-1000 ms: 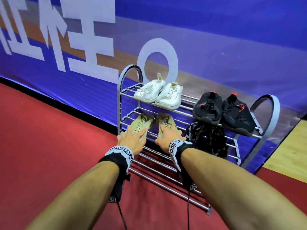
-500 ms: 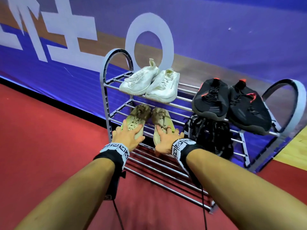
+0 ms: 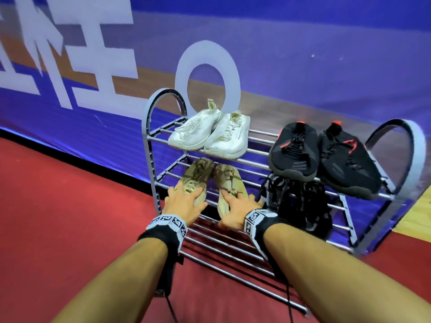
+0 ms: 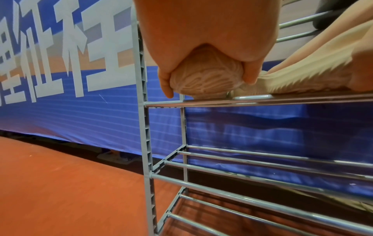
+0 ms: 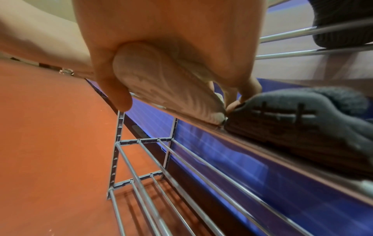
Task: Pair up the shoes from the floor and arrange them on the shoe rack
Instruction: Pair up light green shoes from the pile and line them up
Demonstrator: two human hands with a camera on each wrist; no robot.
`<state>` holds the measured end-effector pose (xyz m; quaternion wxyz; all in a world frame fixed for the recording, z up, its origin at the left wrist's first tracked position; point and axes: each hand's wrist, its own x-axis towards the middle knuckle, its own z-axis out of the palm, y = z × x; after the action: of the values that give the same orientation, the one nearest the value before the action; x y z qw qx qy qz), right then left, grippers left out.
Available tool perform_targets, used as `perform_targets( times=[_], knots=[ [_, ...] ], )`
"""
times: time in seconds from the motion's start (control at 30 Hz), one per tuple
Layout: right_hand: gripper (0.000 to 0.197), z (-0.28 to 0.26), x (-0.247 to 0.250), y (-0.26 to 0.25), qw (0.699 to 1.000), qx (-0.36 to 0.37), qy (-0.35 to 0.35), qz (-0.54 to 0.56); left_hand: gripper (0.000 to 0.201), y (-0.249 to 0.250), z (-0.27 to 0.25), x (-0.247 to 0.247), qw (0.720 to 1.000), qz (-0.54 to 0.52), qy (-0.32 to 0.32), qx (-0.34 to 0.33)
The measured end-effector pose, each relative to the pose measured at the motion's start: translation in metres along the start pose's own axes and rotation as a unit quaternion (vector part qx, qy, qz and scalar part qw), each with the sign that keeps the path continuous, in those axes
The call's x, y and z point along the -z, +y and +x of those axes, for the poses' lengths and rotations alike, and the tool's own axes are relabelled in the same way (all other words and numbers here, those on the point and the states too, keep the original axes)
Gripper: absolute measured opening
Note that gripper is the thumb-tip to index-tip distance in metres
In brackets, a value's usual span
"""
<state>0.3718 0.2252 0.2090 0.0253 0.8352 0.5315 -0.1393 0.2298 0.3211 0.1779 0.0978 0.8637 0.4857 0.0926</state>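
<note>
A grey metal shoe rack stands against the blue banner wall. On its middle shelf lie two beige sneakers side by side. My left hand grips the toe of the left beige sneaker, thumb and fingers curled round its tip. My right hand grips the toe of the right beige sneaker, seen from below in the right wrist view. Both soles rest on the shelf bars.
White sneakers sit on the top shelf at left, black sneakers with red tabs at right. A black mesh pair fills the middle shelf's right side, touching my right fingers. The two lower shelves are bare. Red floor surrounds the rack.
Both hands have stayed on the beige sneakers' toes. The head view has shifted, so the rack now sits further right and lower.
</note>
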Motion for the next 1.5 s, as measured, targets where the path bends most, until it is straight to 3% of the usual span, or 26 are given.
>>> perform_targets(
  times=[0.17,0.33,0.4,0.7,0.87,1.1,1.2,1.37,1.5],
  knots=[
    [0.099,0.002,-0.003,0.001,1.0,-0.001,0.007,0.003,0.046,0.002,0.017,-0.003,1.0,0.0,-0.013,-0.012],
    [0.114,-0.001,-0.01,0.0,0.999,0.007,-0.005,-0.042,0.048,-0.002,0.041,0.002,0.996,0.023,-0.091,-0.005],
    [0.111,-0.005,-0.008,0.003,0.997,0.029,-0.006,-0.064,0.05,-0.006,0.049,0.001,0.994,0.023,-0.103,-0.004],
    [0.084,0.006,0.003,0.001,0.997,0.074,-0.023,0.013,0.047,-0.017,0.068,-0.001,0.994,0.018,-0.106,-0.028],
    [0.075,0.018,-0.005,-0.006,0.999,0.041,0.001,0.035,0.05,-0.018,0.063,-0.01,0.995,0.021,-0.098,-0.026],
    [0.077,0.028,-0.018,-0.012,0.999,-0.011,0.02,0.044,0.051,-0.024,0.06,-0.005,0.993,0.047,-0.085,-0.059],
    [0.078,0.036,-0.03,-0.012,0.998,-0.021,0.037,0.045,0.067,-0.028,0.068,-0.003,0.994,0.033,-0.086,-0.062],
    [0.075,0.038,-0.037,-0.013,0.996,-0.027,0.062,0.05,0.05,-0.023,0.074,-0.007,0.996,0.049,-0.053,-0.056],
    [0.078,0.033,-0.033,-0.016,0.995,-0.03,0.05,0.075,0.047,-0.022,0.074,-0.013,0.997,0.041,-0.054,-0.036]
  ],
)
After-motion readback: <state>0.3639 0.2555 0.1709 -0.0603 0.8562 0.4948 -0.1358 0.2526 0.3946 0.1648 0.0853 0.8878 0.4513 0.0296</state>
